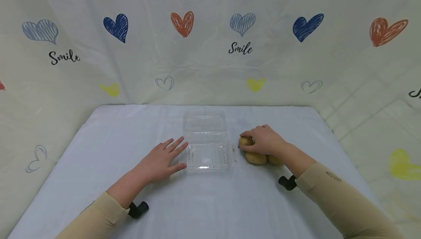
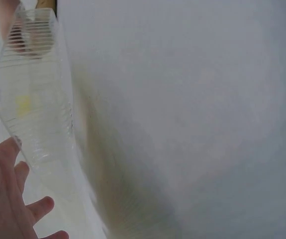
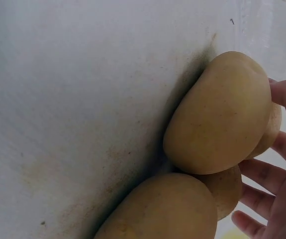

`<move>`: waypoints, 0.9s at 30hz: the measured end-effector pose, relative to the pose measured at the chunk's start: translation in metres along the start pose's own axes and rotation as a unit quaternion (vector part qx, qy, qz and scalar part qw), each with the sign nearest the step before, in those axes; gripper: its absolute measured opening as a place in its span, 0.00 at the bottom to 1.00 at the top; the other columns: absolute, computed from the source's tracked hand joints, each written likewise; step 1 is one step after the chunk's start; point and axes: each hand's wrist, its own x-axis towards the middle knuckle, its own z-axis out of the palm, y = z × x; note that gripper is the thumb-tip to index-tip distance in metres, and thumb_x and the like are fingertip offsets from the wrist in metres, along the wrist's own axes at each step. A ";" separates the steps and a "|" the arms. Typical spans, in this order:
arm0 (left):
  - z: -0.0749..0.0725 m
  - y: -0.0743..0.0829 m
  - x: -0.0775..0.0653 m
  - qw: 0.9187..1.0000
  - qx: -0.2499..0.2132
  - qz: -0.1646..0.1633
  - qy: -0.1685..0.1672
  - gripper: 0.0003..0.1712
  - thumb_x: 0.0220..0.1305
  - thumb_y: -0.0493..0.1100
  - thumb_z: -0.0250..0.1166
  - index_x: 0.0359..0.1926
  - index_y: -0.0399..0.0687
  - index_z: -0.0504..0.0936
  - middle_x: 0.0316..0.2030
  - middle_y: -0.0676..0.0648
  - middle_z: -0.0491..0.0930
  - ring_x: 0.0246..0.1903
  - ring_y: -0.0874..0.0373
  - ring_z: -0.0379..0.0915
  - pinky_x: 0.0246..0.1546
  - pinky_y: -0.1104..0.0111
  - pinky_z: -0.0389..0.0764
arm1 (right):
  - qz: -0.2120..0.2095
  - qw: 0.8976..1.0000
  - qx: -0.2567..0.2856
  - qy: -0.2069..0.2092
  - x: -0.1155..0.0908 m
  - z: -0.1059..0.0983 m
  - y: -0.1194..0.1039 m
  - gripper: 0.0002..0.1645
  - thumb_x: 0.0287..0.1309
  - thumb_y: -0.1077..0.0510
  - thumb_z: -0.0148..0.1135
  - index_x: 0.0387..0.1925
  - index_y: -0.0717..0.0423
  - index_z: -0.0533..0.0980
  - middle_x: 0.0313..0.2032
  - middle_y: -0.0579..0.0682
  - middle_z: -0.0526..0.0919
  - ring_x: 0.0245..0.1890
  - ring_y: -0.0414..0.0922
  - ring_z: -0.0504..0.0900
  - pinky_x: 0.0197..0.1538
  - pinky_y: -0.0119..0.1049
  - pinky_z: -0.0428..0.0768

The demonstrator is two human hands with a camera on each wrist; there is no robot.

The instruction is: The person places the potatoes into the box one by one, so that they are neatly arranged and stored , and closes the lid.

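Note:
A clear plastic clamshell container (image 1: 208,157) lies with its lid (image 1: 204,122) folded back, away from me. My left hand (image 1: 161,163) has its fingers spread at the container's left edge; in the left wrist view the fingertips are close against the clear wall (image 2: 38,119). To the right of the container sit several potatoes in a cluster. My right hand (image 1: 265,141) reaches over them, thumb and fingers bent around the far-left potato (image 1: 245,142). Nearer potatoes (image 3: 222,114) partly hide that grip in the right wrist view.
A white cloth (image 1: 210,202) covers the table, with specks of dirt around the potatoes. Behind stands a pale curtain (image 1: 210,60) printed with hearts and "Smile". A small black device (image 1: 139,209) sticks out from each wrist.

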 end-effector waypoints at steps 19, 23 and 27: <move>-0.003 0.001 0.001 1.000 -0.001 -0.001 -0.003 0.47 0.67 0.77 0.42 0.79 0.62 0.50 0.78 0.53 0.44 0.74 0.41 0.46 0.70 0.43 0.52 | 0.000 0.997 0.070 0.026 -0.003 -0.027 -0.023 0.34 0.56 0.38 0.68 0.63 0.42 0.77 0.56 0.47 0.81 0.58 0.50 0.76 0.60 0.52 0.73; -0.001 0.000 0.001 1.000 -0.001 -0.002 -0.004 0.47 0.67 0.77 0.42 0.79 0.63 0.49 0.79 0.54 0.44 0.74 0.42 0.46 0.70 0.43 0.52 | -0.025 0.996 0.087 0.024 0.001 -0.030 -0.036 0.34 0.56 0.39 0.70 0.63 0.43 0.77 0.56 0.45 0.81 0.58 0.49 0.77 0.59 0.49 0.74; -0.003 0.001 0.002 1.000 0.000 -0.001 -0.010 0.47 0.67 0.77 0.42 0.79 0.62 0.49 0.78 0.53 0.44 0.74 0.42 0.45 0.70 0.43 0.52 | -0.078 0.992 0.090 0.028 0.006 -0.029 -0.049 0.33 0.56 0.41 0.70 0.62 0.45 0.78 0.53 0.43 0.83 0.55 0.47 0.79 0.57 0.47 0.75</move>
